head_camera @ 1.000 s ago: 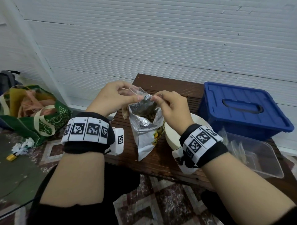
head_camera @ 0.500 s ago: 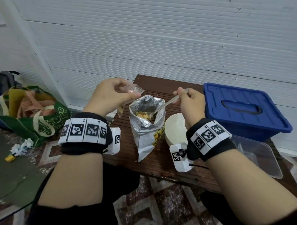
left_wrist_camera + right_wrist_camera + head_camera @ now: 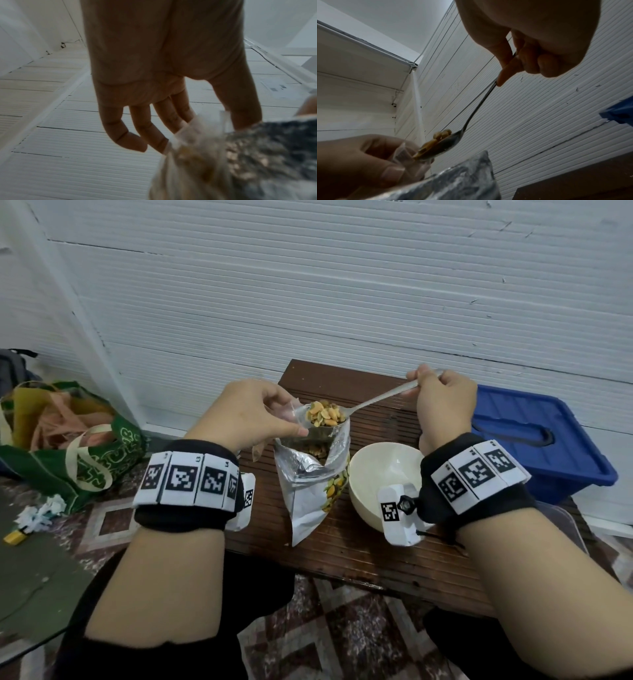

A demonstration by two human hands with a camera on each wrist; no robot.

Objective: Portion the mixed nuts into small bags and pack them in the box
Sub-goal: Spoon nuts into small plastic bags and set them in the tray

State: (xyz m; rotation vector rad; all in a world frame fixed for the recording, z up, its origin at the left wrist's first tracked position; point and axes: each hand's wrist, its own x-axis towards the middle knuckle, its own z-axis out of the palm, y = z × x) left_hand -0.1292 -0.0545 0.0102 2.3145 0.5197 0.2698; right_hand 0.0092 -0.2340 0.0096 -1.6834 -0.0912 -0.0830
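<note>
Heaped mixed nuts (image 3: 323, 414) on the spoon (image 3: 370, 402) pinched by the right hand (image 3: 442, 402) could spill beside the small bag (image 3: 289, 414), pinched narrowly open by the left hand (image 3: 253, 412), if tipped early.

Perhaps a home: tiled floor (image 3: 342, 628), shopping bag (image 3: 85, 460).

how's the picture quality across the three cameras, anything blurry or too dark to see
Head view: evenly lit and sharp, the nuts on the spoon clear, straight wall lines bowed by the wide lens. Left wrist view: dim, the left hand backlit, the foil bag a close blur. Right wrist view: the right hand shadowed, the spoon bowl soft.
</note>
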